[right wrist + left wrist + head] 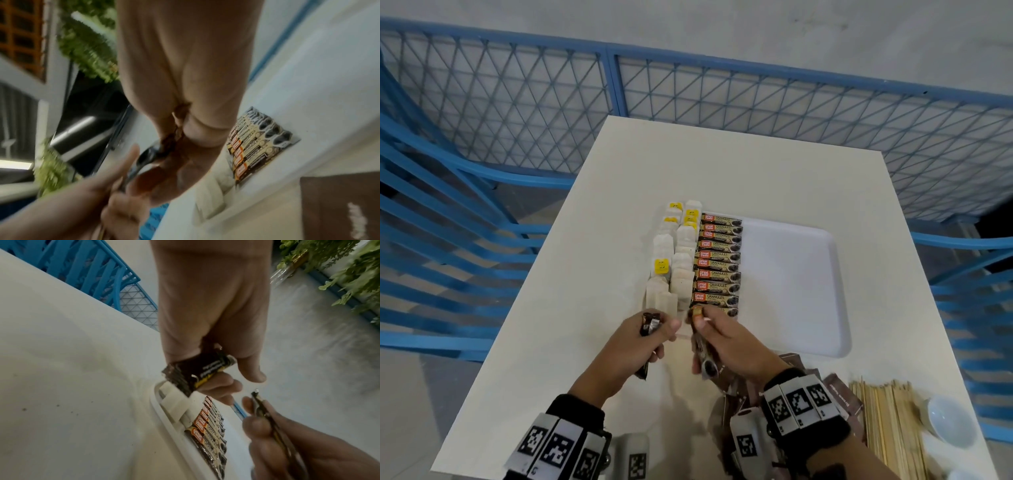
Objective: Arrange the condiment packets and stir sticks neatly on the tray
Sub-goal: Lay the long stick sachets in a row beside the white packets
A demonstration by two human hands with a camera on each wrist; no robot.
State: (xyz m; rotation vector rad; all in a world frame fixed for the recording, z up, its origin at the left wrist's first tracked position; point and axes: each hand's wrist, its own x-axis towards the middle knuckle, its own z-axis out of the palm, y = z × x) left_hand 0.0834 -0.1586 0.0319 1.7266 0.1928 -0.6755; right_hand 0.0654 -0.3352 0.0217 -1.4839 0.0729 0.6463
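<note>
A white tray [801, 284] lies on the white table. A column of brown coffee granule packets [717, 263] runs down its left part, with rows of white tea bags [678, 260] beside them. My left hand [643, 339] grips a small stack of dark coffee packets [197, 371] just before the tray's near-left corner. My right hand [722, 337] pinches another coffee packet [703, 353], its top end at the bottom of the coffee column. Brown sugar packets [839, 397] and a bundle of wooden stir sticks [890, 428] lie at the near right.
A small white bowl [948, 421] sits at the table's near-right corner, right of the sticks. Blue chairs and a blue mesh fence [688, 92] surround the table. The tray's right half [791, 274] holds nothing.
</note>
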